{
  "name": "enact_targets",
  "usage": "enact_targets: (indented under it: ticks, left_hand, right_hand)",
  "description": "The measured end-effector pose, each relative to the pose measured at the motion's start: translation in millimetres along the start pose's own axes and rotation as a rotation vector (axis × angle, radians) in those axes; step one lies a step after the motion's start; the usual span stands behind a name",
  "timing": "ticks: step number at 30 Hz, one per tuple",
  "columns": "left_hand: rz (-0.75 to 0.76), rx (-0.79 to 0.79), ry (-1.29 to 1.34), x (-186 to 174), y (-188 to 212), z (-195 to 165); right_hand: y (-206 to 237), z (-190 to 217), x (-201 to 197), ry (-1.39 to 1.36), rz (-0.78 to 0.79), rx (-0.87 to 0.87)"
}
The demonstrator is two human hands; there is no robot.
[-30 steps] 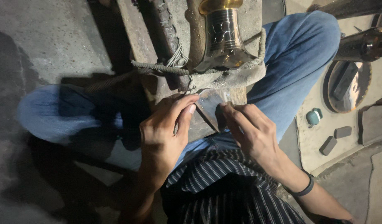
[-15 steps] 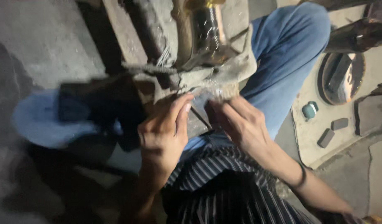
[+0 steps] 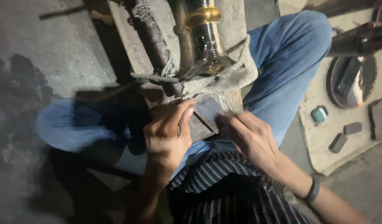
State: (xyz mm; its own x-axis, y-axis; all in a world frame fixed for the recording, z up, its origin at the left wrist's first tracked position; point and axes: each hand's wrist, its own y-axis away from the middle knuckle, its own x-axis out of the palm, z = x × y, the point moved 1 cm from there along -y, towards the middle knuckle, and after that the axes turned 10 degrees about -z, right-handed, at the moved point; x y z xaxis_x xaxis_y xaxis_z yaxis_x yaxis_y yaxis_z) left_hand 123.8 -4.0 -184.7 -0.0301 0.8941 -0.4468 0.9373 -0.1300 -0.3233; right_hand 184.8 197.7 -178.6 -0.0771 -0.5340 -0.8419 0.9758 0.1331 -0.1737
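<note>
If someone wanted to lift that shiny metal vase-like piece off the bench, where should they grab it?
Probably around the narrow neck of the metal piece, just under its gold band, coming from the right side. The flared foot is wedged into cloth, a wrapped bar crowds its left, and both hands work right below it.

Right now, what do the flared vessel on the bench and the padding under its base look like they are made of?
The flared vessel looks like polished metal: silvery mirror glare with a gold-coloured band, possibly brass. The padding looks like coarse grey cloth, frayed and dusty. The left hand and right hand work just below it.
</note>
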Motion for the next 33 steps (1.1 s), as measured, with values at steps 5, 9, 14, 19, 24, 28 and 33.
enact_targets:
  ticks: [5, 9, 14, 19, 24, 28, 33]
  left_hand:
    - [0.024, 0.028, -0.064, 3, 1, 0]
    - [0.052, -0.013, -0.035, 2, 2, 2]
    - [0.044, 0.014, -0.088, 4, 5, 1]
    - [0.073, -0.009, -0.057, 5, 4, 5]
    - [0.056, 0.042, -0.108, 6, 4, 2]
    - [0.032, 0.045, -0.099, 5, 2, -1]
    - [0.061, 0.088, -0.164, 2, 7, -6]
  right_hand:
    - [2, -1, 2, -0.061, -0.025, 0.014]
    - [6, -6, 4, 0.026, -0.035, 0.021]
    - [7, -9, 5, -0.048, -0.015, -0.032]
    - [4, -6, -1, -0.013, 0.040, 0.022]
    - [1, -7, -2, -0.026, 0.041, 0.026]
    - [6, -13, -4, -0.050, 0.006, 0.002]
    - [10, -14, 0, 0.021, 0.032, 0.011]
